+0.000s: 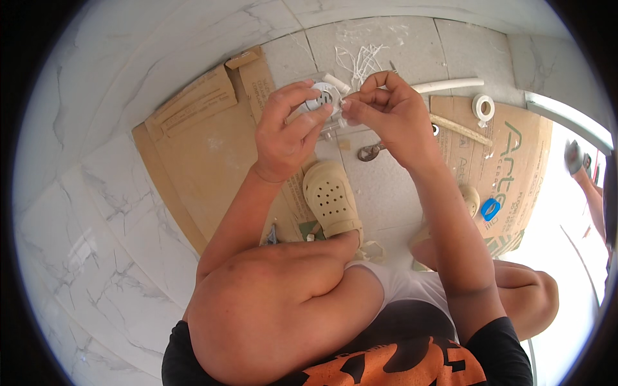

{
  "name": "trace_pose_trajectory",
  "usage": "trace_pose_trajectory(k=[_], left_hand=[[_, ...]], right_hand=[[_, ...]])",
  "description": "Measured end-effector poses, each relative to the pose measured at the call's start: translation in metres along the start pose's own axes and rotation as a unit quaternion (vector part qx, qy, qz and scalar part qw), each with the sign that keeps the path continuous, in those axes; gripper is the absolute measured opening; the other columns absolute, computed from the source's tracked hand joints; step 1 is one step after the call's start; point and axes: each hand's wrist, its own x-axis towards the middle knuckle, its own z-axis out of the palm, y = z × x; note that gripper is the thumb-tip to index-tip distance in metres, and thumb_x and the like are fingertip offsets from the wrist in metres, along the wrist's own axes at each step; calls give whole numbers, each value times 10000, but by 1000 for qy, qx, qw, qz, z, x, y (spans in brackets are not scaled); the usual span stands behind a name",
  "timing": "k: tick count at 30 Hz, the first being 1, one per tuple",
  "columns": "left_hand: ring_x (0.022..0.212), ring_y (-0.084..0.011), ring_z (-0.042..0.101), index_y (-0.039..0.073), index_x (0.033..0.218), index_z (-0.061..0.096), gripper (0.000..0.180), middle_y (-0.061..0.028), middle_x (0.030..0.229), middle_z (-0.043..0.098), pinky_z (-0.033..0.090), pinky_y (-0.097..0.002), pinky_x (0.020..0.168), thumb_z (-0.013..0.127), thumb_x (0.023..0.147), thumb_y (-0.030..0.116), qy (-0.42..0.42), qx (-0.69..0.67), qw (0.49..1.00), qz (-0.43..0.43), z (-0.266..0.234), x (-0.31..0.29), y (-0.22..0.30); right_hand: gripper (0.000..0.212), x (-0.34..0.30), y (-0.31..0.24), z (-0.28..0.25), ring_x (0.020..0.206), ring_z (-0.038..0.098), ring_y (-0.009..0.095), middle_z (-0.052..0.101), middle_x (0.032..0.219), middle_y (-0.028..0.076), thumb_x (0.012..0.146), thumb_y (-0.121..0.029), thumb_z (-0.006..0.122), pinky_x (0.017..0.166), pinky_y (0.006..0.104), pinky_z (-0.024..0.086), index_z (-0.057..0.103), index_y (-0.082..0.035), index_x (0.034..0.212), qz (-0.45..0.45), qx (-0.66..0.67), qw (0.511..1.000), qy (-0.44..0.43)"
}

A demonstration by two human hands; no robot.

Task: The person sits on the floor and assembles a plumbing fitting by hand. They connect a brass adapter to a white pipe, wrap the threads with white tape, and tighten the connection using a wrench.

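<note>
My left hand (286, 132) is closed around a white round fitting (326, 94) with dark slots in its face, held up in front of me. The fingers of my right hand (393, 112) are pinched together close beside it, at a small white bit (344, 107) too small to name. Whether that bit is joined to the fitting I cannot tell. Behind and below my hands, partly covered by them, lie a short white cylinder (336, 82) and tangled white strips (360, 63) on the tiled floor.
Flattened cardboard (199, 148) lies at left, more cardboard (524, 154) at right. On the right are a white tape roll (483, 107), a white pipe (450, 84), a tan stick (461, 130) and a blue ring (490, 209). A metal-ended tool (369, 152) lies mid-floor. Another person's arm (591, 196) shows far right.
</note>
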Motion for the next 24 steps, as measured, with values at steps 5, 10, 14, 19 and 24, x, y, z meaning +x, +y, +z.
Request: trace_pose_trajectory(k=[5, 10, 14, 19, 24], left_hand=[[1123, -335, 712, 102, 1135, 772, 329, -125, 1169, 695, 640, -371, 938, 819, 853, -61, -12, 47, 998, 46, -6, 0, 5], [1071, -335, 711, 96, 986, 809, 305, -83, 1103, 697, 593, -405, 875, 878, 721, -38, 41, 6, 999, -8, 0, 3, 9], [1043, -323, 708, 98, 995, 808, 287, -79, 1084, 698, 589, -398, 856, 869, 742, -25, 43, -8, 999, -26, 1, 4, 8], [1007, -309, 705, 99, 1005, 806, 266, -75, 1060, 699, 584, -390, 834, 859, 768, -9, 45, -19, 998, -42, 4, 4, 8], [972, -295, 701, 101, 1015, 805, 244, -70, 1035, 699, 579, -383, 811, 848, 794, 7, 36, -32, 997, -63, 4, 4, 5]], right_hand=[[256, 0, -1, 2, 818, 728, 139, 760, 898, 127, 911, -48, 760, 723, 260, 579, 554, 13, 1050, 45, 3, 999, 19], [278, 3, -1, 4, 751, 681, 113, 736, 849, 100, 887, -60, 773, 668, 255, 551, 529, -12, 1012, 38, 49, 998, -3], [289, 3, -1, 10, 726, 622, 82, 694, 800, 58, 862, -58, 774, 640, 250, 512, 521, -25, 997, 10, -18, 999, 25], [299, 6, 4, 11, 692, 565, 66, 644, 759, 20, 837, -60, 776, 618, 259, 484, 520, -29, 989, -27, -54, 998, 25], [247, 14, 8, 3, 697, 577, 75, 662, 777, 29, 870, -48, 744, 641, 270, 499, 538, -22, 1004, -93, -128, 985, 74]])
